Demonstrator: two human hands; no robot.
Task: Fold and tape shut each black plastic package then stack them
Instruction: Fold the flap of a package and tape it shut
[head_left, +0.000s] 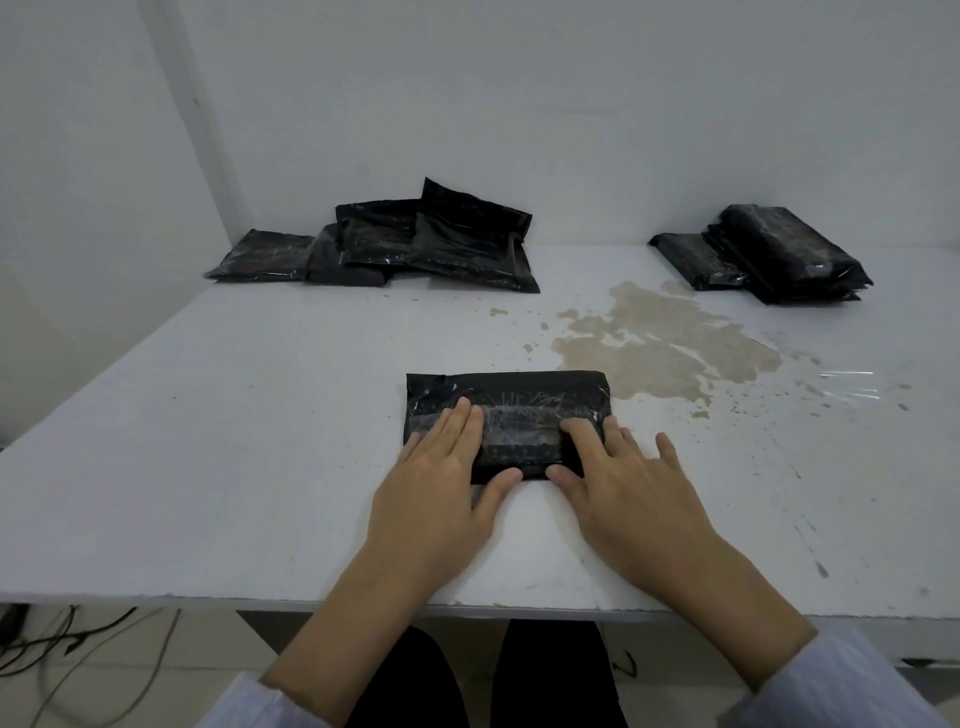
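Note:
A folded black plastic package (519, 395) lies in the middle of the white table (234, 415), with a strip of clear tape (519, 421) across its top. My left hand (441, 483) presses flat on the package's left part, fingers straight. My right hand (613, 483) presses flat on its right part, thumb at the near edge. A loose pile of several black packages (415, 244) sits at the back left. A stack of black packages (769, 254) stands at the back right.
A brownish stain (660, 338) spreads over the table right of centre. A length of clear tape (852, 387) lies on the table at the right. White walls close the back and left. Cables (67, 639) lie on the floor below the table's near edge.

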